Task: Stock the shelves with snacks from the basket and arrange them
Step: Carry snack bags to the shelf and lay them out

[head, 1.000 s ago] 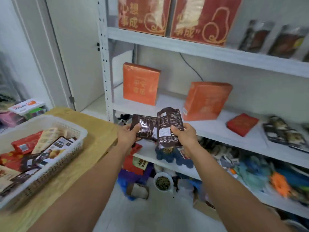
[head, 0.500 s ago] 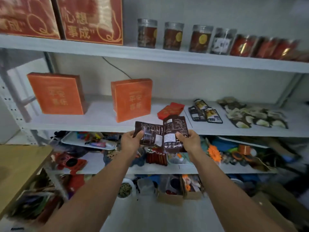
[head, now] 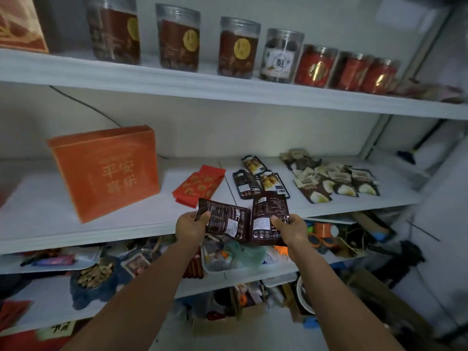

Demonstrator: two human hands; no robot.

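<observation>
The white middle shelf point(head: 76, 231) carries an orange box point(head: 106, 173) on its left and flat rows of snack packets point(head: 260, 183) on its right. Just before its front edge two dark packets overlap in the air: the left hand point(head: 190, 224) pinches the left packet point(head: 225, 221) and the right hand point(head: 291, 228) pinches the right packet point(head: 268, 214) — thumbs on top.

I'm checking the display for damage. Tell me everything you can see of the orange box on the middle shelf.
The orange box is a flat, square carton, cardboard by the look, with gold characters printed on its front. It stands upright on the white middle shelf, left of the red packets and apart from them, turned so its top and right side show. No dent or tear shows. Only the shelf touches it.
</observation>
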